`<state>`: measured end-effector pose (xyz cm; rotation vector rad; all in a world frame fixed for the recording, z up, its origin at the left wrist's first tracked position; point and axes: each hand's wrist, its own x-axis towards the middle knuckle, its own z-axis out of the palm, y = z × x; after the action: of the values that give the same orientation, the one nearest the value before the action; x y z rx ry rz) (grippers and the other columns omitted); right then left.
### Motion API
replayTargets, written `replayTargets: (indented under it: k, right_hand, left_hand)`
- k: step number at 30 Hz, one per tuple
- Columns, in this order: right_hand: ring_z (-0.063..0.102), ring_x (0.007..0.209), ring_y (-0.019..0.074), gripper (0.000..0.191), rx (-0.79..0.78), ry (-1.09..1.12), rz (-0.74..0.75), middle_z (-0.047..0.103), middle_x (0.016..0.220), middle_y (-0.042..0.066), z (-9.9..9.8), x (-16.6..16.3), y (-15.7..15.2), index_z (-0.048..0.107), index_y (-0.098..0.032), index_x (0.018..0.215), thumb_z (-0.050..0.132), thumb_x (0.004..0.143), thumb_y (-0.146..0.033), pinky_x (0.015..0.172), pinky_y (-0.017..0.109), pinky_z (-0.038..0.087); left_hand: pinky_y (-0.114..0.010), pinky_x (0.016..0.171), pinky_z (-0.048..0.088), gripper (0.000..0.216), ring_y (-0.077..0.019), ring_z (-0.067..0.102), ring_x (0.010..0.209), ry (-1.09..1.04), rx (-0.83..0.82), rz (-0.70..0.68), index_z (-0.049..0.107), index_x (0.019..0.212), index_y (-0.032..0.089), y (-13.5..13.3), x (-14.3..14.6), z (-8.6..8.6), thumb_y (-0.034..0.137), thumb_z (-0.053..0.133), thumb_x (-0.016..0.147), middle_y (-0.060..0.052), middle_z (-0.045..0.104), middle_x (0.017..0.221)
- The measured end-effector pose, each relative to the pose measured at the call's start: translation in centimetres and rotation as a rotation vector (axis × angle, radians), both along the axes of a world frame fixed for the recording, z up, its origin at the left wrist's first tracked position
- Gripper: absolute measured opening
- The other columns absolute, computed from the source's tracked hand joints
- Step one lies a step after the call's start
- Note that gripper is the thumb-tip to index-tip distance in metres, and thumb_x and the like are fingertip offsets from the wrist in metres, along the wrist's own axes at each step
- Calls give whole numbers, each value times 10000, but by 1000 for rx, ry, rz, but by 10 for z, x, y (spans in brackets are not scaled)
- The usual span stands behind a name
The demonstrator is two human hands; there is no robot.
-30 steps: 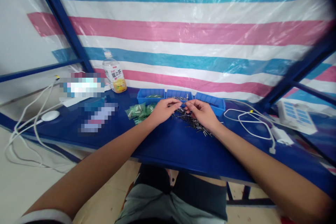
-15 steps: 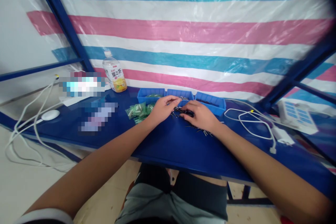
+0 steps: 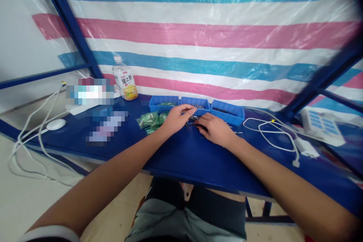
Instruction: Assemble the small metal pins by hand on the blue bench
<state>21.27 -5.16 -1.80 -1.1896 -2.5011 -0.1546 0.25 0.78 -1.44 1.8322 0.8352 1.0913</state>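
Observation:
My left hand (image 3: 177,118) hovers over the blue table (image 3: 181,155), its fingers curled in a pinch near the middle blue bin (image 3: 195,103); what it pinches is too small to name. My right hand (image 3: 213,128) lies palm down over a heap of small dark metal pins (image 3: 193,120), fingers bent onto them and hiding most of the heap. Green plastic parts (image 3: 149,120) lie just left of my left hand.
Three blue bins stand in a row at the back, left bin (image 3: 163,102) and right bin (image 3: 229,109) included. A tea bottle (image 3: 124,81) stands back left. White cables (image 3: 269,130) and a charger (image 3: 304,146) lie right, a white puck (image 3: 56,124) left.
My right hand dropped from a raised pinch beside the left hand down onto the pin heap and slid slightly left, covering it. The left hand barely moved.

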Motion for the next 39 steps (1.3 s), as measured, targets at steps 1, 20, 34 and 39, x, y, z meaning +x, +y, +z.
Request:
replayTargets:
  k: [1, 20, 34, 39]
  right_hand:
    - [634, 1001, 275, 238, 3, -2, -2, 719, 1004, 107, 0, 0, 0, 727, -209, 1174, 570, 998, -175, 895, 413, 516]
    - [699, 932, 255, 186, -5, 505, -53, 763, 1001, 74, 2, 6, 4, 776, -250, 1073, 603, 1007, -250, 869, 414, 544]
    - [668, 984, 255, 143, 49, 553, 14, 697, 1043, 89, 7, 1, -3, 704, -243, 1064, 570, 1039, -284, 891, 409, 543]
    - [658, 957, 248, 105, 57, 560, 20, 687, 999, 79, 8, 3, -4, 692, -239, 1051, 597, 1026, -275, 863, 391, 539]
  left_hand:
    - [-397, 996, 532, 386, -261, 708, 1048, 2, 3, 0, 793, 1099, 187, 0, 0, 0, 518, 669, 942, -95, 789, 1032]
    - [-338, 809, 574, 388, -203, 733, 886, 8, -49, -100, 738, 1184, 177, -3, -2, 2, 487, 643, 969, -110, 802, 1060]
    - [-318, 760, 584, 602, -227, 793, 894, -131, -463, -340, 521, 1496, 176, -9, 9, -6, 241, 685, 920, -145, 808, 1034]
    - [-332, 821, 602, 386, -230, 788, 938, -152, -499, -393, 685, 1287, 168, -15, 7, 2, 220, 681, 905, -140, 803, 1046]
